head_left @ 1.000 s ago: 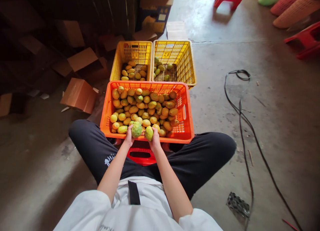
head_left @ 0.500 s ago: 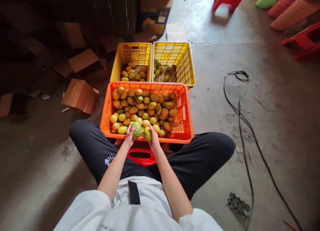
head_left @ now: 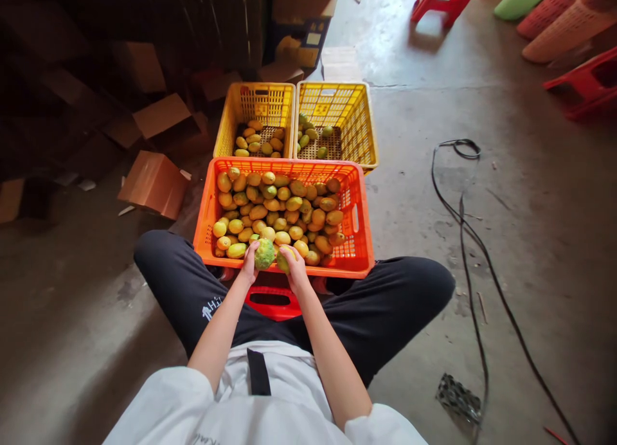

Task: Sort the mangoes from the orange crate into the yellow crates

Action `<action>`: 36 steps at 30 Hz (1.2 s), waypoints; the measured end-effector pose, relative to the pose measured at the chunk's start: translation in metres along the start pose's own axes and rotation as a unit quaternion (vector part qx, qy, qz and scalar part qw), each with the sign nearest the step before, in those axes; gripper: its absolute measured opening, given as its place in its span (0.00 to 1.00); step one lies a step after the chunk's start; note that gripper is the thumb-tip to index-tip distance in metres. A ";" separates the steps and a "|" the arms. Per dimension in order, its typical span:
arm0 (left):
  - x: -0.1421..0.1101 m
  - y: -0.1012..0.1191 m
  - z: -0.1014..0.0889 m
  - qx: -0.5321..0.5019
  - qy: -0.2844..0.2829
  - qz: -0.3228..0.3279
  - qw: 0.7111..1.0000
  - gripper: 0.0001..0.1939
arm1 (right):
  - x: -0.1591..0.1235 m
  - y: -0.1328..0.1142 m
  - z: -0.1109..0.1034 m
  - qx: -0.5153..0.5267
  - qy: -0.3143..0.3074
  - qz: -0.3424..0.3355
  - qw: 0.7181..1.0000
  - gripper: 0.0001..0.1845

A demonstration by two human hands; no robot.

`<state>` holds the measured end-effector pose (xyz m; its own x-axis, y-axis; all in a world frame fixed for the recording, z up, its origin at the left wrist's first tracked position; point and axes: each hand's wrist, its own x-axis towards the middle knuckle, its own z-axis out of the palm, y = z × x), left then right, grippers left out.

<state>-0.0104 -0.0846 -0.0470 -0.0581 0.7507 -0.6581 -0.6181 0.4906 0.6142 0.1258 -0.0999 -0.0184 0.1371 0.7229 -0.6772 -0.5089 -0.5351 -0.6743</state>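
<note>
My left hand (head_left: 250,263) is closed around a round, bumpy green fruit (head_left: 265,254). Beside it, my right hand (head_left: 294,269) grips a smaller yellow-green fruit (head_left: 282,260), partly covered by the fingers. Both hands are over the near rim of an orange plastic crate (head_left: 284,269), and the two held fruits are close together. Many oval yellow and greenish fruits (head_left: 292,217) fill the crate's bottom; their exact kind is unclear.
Behind the orange crate stand two yellow crates (head_left: 366,120), each with some fruits inside. Cardboard boxes (head_left: 154,184) lie at left. A black cable (head_left: 482,242) runs over the floor at right. Red stools (head_left: 446,1) are farther off, and a red stool's handle slot shows between my legs.
The yellow-green fruit in my right hand has turned, showing a yellower side. My left hand stays nearly in place with the bumpy green fruit.
</note>
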 end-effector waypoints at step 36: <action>-0.005 0.008 0.007 0.046 0.031 -0.073 0.996 0.13 | 0.010 0.007 -0.001 -0.063 0.102 -0.075 0.990 0.27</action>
<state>-0.0097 -0.0814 -0.0359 -0.0225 0.6405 -0.7676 -0.5498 0.6334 0.5446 0.1249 -0.0969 -0.0303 0.3780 0.7019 -0.6037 -0.3625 -0.4879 -0.7941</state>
